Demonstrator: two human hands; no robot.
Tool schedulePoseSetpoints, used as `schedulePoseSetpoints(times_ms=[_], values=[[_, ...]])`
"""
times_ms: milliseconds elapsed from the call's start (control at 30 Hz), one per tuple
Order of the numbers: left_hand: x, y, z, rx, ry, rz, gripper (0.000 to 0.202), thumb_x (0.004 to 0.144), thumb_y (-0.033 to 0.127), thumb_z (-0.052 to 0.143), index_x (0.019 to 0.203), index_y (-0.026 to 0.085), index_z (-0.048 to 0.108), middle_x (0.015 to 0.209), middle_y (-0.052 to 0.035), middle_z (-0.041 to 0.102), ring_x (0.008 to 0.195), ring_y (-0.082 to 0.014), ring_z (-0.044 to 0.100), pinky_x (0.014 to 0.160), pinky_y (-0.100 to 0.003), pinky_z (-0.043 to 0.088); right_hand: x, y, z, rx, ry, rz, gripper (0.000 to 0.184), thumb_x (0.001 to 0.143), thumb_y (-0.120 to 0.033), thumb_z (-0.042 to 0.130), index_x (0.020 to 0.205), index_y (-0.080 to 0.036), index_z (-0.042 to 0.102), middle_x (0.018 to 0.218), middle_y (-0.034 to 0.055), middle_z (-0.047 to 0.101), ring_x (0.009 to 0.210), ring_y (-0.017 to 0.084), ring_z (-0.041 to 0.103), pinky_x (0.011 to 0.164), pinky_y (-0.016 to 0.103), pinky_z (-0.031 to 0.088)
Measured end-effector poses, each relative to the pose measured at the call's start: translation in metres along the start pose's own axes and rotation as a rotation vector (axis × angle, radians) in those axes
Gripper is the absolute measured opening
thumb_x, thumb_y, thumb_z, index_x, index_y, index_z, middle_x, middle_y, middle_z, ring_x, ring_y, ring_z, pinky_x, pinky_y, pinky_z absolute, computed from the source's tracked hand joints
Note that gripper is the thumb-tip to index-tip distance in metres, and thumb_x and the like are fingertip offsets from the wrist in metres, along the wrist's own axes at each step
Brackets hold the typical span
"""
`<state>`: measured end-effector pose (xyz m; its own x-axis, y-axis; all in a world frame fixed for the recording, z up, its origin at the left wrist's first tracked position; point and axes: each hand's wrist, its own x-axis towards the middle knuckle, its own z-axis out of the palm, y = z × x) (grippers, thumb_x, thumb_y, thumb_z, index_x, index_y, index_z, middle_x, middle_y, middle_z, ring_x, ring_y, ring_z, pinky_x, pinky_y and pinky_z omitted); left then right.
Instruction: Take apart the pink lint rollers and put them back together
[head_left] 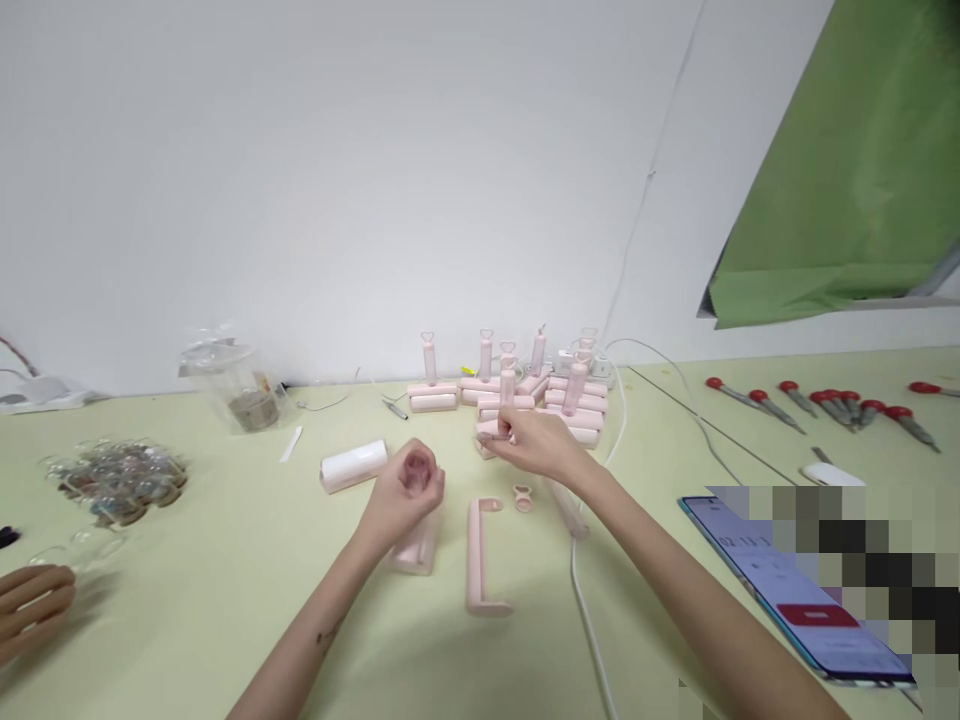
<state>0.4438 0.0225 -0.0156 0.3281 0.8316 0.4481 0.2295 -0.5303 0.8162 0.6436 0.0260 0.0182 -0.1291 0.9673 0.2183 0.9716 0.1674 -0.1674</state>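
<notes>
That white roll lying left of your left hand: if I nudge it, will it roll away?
Probably. The white roll is a cylinder lying on its side on the smooth table, so a sideways push should set it rolling. It looks like wound paper, likely light. Nothing sits beside it to stop it.

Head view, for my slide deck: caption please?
Left hand grips a pink part; right hand reaches the pink roller pile.

matt pink plastic frame (484,555), smooth white paper roll (353,466)
</notes>
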Motion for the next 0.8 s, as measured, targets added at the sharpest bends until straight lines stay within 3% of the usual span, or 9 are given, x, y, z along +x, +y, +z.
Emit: schedulePoseSetpoints(times_ms=[100, 233, 300, 400, 500, 600, 667, 733, 800], values=[[0.004, -0.014, 0.000, -0.156, -0.056, -0.029, 0.013, 0.079, 0.031, 0.042, 0.087, 0.021, 0.039, 0.072, 0.0014, 0.046, 0.067, -0.0131, 0.052, 0.056, -0.024, 0.042, 0.005, 0.011, 0.015, -0.052, -0.109, 0.026, 0.022, 0.070, -0.038, 0.057, 0.072, -0.017, 0.053, 0.069, 0.0048, 0.061, 0.064, 0.019, 0.055, 0.048, 0.023, 0.021], [0.005, -0.024, 0.000, -0.058, -0.091, -0.030, 0.029, 0.082, 0.034, 0.042, 0.107, 0.022, 0.033, 0.092, -0.0044, 0.051, 0.096, -0.0174, 0.051, 0.078, -0.030, 0.042, 0.006, 0.023, 0.025, -0.085, -0.228, 0.089, 0.024, 0.060, -0.037, 0.066, 0.062, -0.016, 0.055, 0.068, 0.0084, 0.061, 0.066, 0.025, 0.057, 0.048, 0.024, 0.023], [0.005, -0.023, -0.007, 0.059, -0.147, -0.041, 0.045, 0.079, 0.037, 0.049, 0.117, 0.023, 0.029, 0.107, -0.0080, 0.051, 0.110, -0.0205, 0.044, 0.090, -0.035, 0.036, 0.004, 0.030, 0.022, -0.076, -0.284, 0.119, 0.023, 0.057, -0.035, 0.067, 0.059, -0.016, 0.055, 0.065, 0.0071, 0.059, 0.063, 0.024, 0.057, 0.048, 0.024, 0.024], [0.004, -0.023, -0.026, 0.229, -0.279, -0.049, 0.070, 0.067, 0.038, 0.062, 0.125, 0.024, 0.027, 0.128, -0.0096, 0.039, 0.120, -0.0257, 0.034, 0.095, -0.037, 0.031, -0.001, 0.038, 0.007, -0.031, -0.340, 0.132, 0.022, 0.060, -0.035, 0.065, 0.056, -0.017, 0.053, 0.059, 0.0036, 0.055, 0.054, 0.019, 0.053, 0.046, 0.024, 0.024], [0.005, -0.030, -0.037, 0.294, -0.391, -0.116, 0.059, 0.064, 0.039, 0.064, 0.117, 0.024, 0.041, 0.122, -0.0071, 0.047, 0.109, -0.0254, 0.045, 0.087, -0.035, 0.038, -0.008, 0.034, -0.012, 0.051, -0.362, 0.062, 0.028, 0.074, -0.040, 0.050, 0.056, -0.017, 0.051, 0.056, 0.0007, 0.051, 0.049, 0.014, 0.046, 0.045, 0.023, 0.023], [0.007, -0.041, -0.031, 0.349, -0.336, -0.121, 0.036, 0.065, 0.041, 0.063, 0.095, 0.021, 0.056, 0.097, -0.0047, 0.056, 0.091, -0.0227, 0.053, 0.079, -0.033, 0.042, -0.016, 0.012, -0.022, 0.227, -0.301, -0.082, 0.039, 0.083, -0.049, 0.034, 0.069, -0.019, 0.054, 0.064, -0.0006, 0.052, 0.054, 0.013, 0.046, 0.047, 0.023, 0.026], [0.006, -0.048, -0.021, 0.358, -0.256, -0.097, 0.033, 0.064, 0.043, 0.064, 0.086, 0.020, 0.057, 0.090, -0.0042, 0.055, 0.085, -0.0217, 0.053, 0.077, -0.034, 0.042, -0.019, -0.008, -0.017, 0.398, -0.174, -0.105, 0.043, 0.078, -0.058, 0.037, 0.087, -0.021, 0.055, 0.068, -0.0010, 0.052, 0.059, 0.014, 0.048, 0.050, 0.022, 0.029], [0.002, -0.054, -0.012, 0.294, -0.189, -0.103, 0.039, 0.063, 0.041, 0.065, 0.093, 0.019, 0.053, 0.096, -0.0051, 0.053, 0.089, -0.0214, 0.052, 0.079, -0.034, 0.042, -0.019, -0.028, -0.004, 0.524, -0.045, -0.045, 0.057, 0.070, -0.065, 0.045, 0.107, -0.023, 0.050, 0.070, -0.0010, 0.052, 0.061, 0.015, 0.049, 0.052, 0.022, 0.031], [-0.004, -0.058, -0.007, 0.198, -0.155, -0.147, 0.055, 0.060, 0.037, 0.067, 0.106, 0.019, 0.044, 0.106, -0.0070, 0.049, 0.098, -0.0222, 0.049, 0.084, -0.035, 0.040, -0.016, -0.043, 0.013, 0.557, -0.004, 0.021, 0.068, 0.065, -0.066, 0.050, 0.118, -0.023, 0.044, 0.071, -0.0002, 0.054, 0.064, 0.017, 0.051, 0.053, 0.023, 0.032]])
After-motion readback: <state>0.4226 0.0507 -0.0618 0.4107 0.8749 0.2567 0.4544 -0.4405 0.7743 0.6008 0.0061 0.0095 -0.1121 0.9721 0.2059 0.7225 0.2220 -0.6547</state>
